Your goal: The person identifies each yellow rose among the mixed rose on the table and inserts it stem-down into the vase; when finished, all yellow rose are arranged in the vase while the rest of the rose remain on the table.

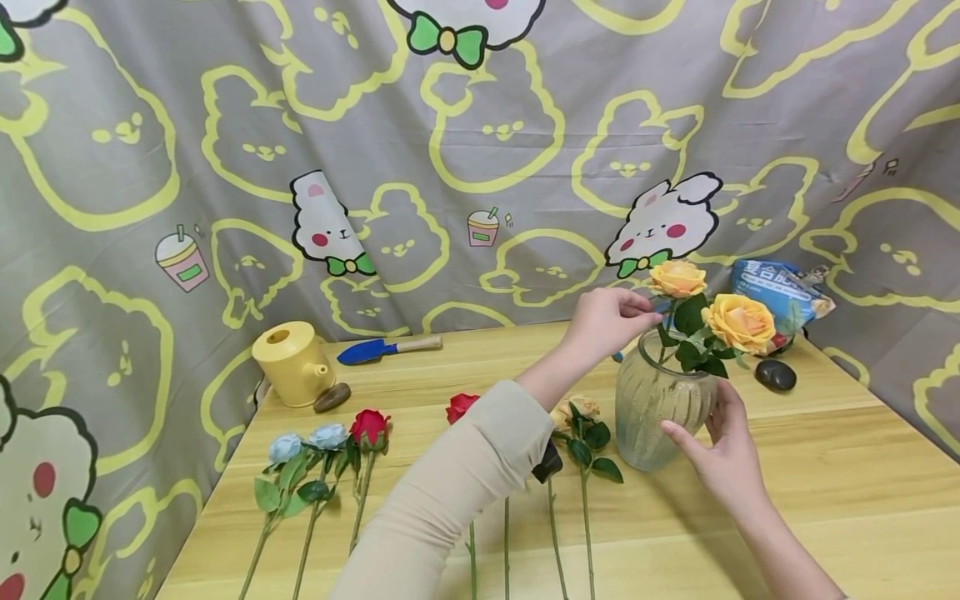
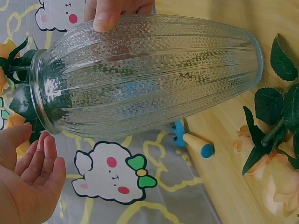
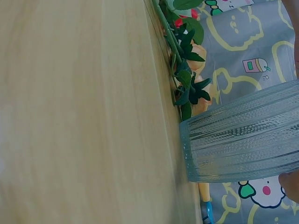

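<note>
A ribbed clear glass vase (image 1: 663, 408) stands on the table at the right, holding two yellow-orange roses (image 1: 741, 323) with green leaves. Around the vase's right side, my right hand (image 1: 723, 454) grips it, thumb on the front and other fingers partly hidden behind. My left hand (image 1: 611, 321) is by the vase mouth, beside the upper rose. In the left wrist view, the left hand's fingers (image 2: 43, 161) are loosely bent near the rim, with no stem visible between them. The right wrist view shows the vase base (image 3: 187, 151) and one right-hand fingertip (image 3: 290, 186).
Blue roses (image 1: 327, 436), red roses (image 1: 370, 427) and peach roses (image 1: 581, 408) lie left of the vase. A yellow watering can (image 1: 288, 367), a blue trowel (image 1: 367, 351) and a brown stone (image 1: 332, 397) stand farther back. Black stones (image 1: 776, 375) and a blue bag (image 1: 776, 287) are at right.
</note>
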